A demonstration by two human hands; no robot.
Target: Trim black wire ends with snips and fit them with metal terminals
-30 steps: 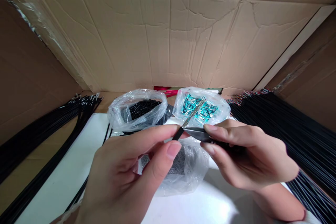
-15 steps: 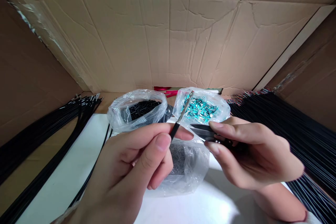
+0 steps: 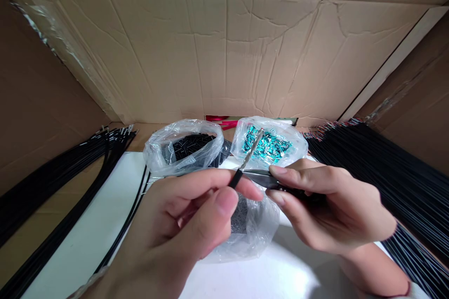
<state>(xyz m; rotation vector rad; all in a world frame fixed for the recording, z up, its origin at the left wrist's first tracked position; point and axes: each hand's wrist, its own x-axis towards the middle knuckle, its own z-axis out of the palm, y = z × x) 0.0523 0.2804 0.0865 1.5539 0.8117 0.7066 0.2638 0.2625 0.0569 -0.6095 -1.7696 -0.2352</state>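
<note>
Pinched between thumb and fingers of my left hand (image 3: pixel 196 215) is a black cable (image 3: pixel 235 179), its bare silvery end (image 3: pixel 251 149) pointing up and to the right. My right hand (image 3: pixel 326 205) is closed on a small dark tool with a pointed metal blade (image 3: pixel 259 178). The blade's tip meets the cable where the black jacket ends; whether it presses in cannot be made out. Most of the tool's handle is hidden in my right palm.
Behind my hands stand a clear bag of black pieces (image 3: pixel 185 168) and a bag of teal pieces (image 3: pixel 268 147). Another bag (image 3: pixel 259 238) lies below them on the white table (image 3: pixel 231 280). Black cable bundles lie left (image 3: pixel 87 173) and right (image 3: pixel 379 168). Cardboard walls (image 3: pixel 210 56) surround the table.
The blade in my right hand has moved left and now meets the cable. My left hand and the cable have shifted slightly right and down.
</note>
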